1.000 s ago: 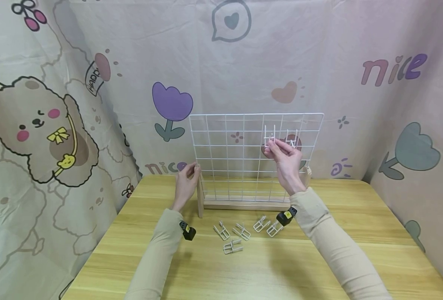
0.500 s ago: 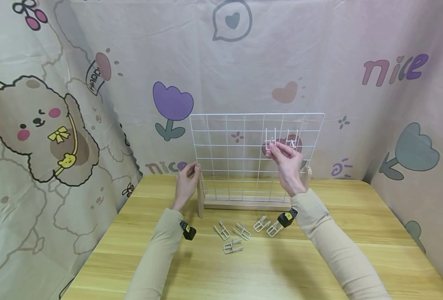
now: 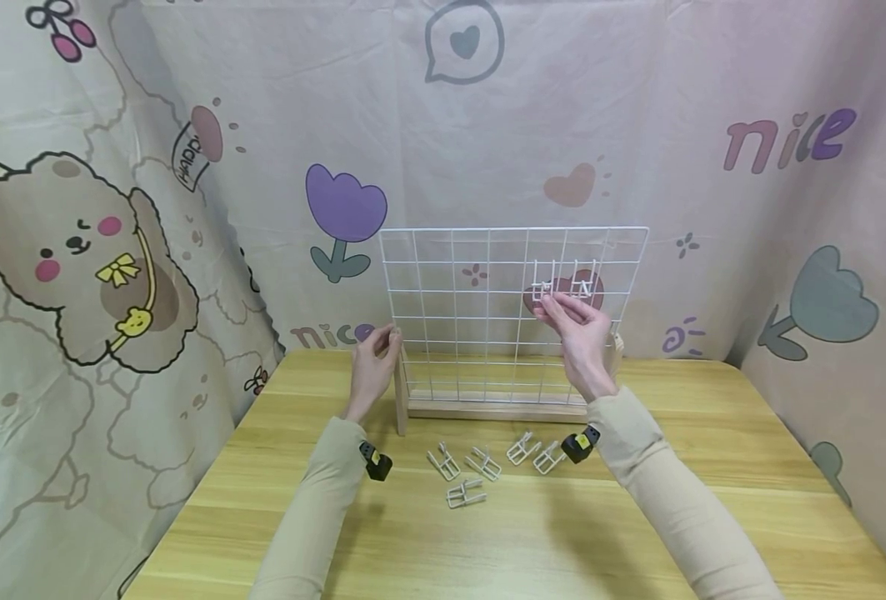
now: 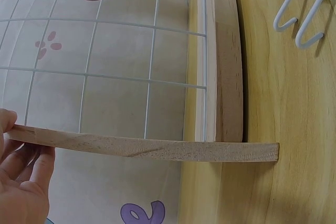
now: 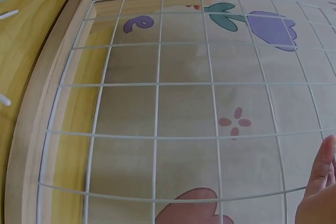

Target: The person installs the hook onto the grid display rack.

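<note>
From my seat, I see the right hand [image 3: 581, 342] pinching a white hook [image 3: 545, 287], which is just above its fingertips at the wire grid [image 3: 488, 292] (whether it is latched, I cannot tell). Released unseated, it could drop towards the loose hooks [image 3: 459, 494] below those fingers. The left hand [image 3: 372, 367] grips the wooden post [image 4: 157, 148] between thumb and fingers; too slack a hold might let a push tip it.

Beige on my sleeves [image 3: 311, 508], white on the wire grid panel [image 3: 490, 292]
The wire hooks [image 3: 523, 448] are white too, the stand [image 3: 495, 411] pale wood, the desk [image 3: 488, 550] yellow-grained; the cream backdrop [image 3: 458, 150] carries a purple tulip [image 3: 345, 202] and a pink-cheeked tan bear [image 3: 82, 271].
</note>
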Available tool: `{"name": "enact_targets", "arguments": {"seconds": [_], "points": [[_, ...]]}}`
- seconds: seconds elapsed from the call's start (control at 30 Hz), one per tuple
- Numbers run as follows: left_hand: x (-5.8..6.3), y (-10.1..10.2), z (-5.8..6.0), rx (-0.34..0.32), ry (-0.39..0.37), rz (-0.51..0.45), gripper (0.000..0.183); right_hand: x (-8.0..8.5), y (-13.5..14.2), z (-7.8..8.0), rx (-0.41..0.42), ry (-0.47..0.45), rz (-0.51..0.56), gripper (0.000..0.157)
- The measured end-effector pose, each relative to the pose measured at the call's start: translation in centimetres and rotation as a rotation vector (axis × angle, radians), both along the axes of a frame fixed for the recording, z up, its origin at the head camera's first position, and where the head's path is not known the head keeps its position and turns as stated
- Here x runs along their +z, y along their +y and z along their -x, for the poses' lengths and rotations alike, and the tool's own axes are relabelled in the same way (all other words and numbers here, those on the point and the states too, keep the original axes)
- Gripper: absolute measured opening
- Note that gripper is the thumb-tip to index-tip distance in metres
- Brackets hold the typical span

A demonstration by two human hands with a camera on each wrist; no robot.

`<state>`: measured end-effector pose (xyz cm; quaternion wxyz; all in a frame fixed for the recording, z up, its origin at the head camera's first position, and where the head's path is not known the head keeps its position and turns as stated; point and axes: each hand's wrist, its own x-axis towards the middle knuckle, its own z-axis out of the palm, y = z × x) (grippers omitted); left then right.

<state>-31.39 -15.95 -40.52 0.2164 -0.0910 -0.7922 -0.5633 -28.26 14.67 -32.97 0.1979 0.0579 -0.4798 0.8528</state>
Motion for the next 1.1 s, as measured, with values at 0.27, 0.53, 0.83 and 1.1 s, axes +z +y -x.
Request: {"name": "enact_targets", "arguments": {"seconds": [0.27, 0.53, 0.83, 1.1], "points": [[0.0, 0.0, -0.1, 0.008, -0.007, 0.009, 0.04, -1.6, 0.7, -1.1, 0.02, -0.07, -0.114, 0.023], [0.1, 0.0, -0.3, 0.008, 0.0, 0.01, 0.04, -6.5, 3.1, -3.0, 0.108, -0.109, -0.536, 0.025], [0.2, -0.1, -0.2, 0.01, 0.009, 0.003, 0.038, -12.7, 5.6, -5.2, 0.14, -0.24, -0.779, 0.035], [0.2, -0.1, -0.3, 0.009, 0.002, 0.005, 0.038, -14.7, 6.2, -6.0, 0.192, -0.263, -0.886, 0.028]]}}
